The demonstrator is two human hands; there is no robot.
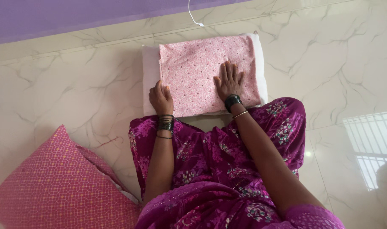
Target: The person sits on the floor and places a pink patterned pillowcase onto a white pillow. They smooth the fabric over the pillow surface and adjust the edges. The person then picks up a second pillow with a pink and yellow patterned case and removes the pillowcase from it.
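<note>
A white pillow [150,72] lies on the marble floor in front of my knees. A pink patterned cloth [193,68] is spread over most of it, leaving a white strip at the left. My left hand [161,98] curls its fingers around the cloth's near left corner at the pillow's edge. My right hand [229,79] rests flat, fingers spread, on the cloth's near right part. Both wrists wear dark bangles.
A pink cushion [57,182] with a honeycomb pattern lies at the lower left on the floor. A purple wall [74,17] runs along the top, with a white cable [194,19] hanging down near the pillow's far edge. My purple floral clothing covers my legs.
</note>
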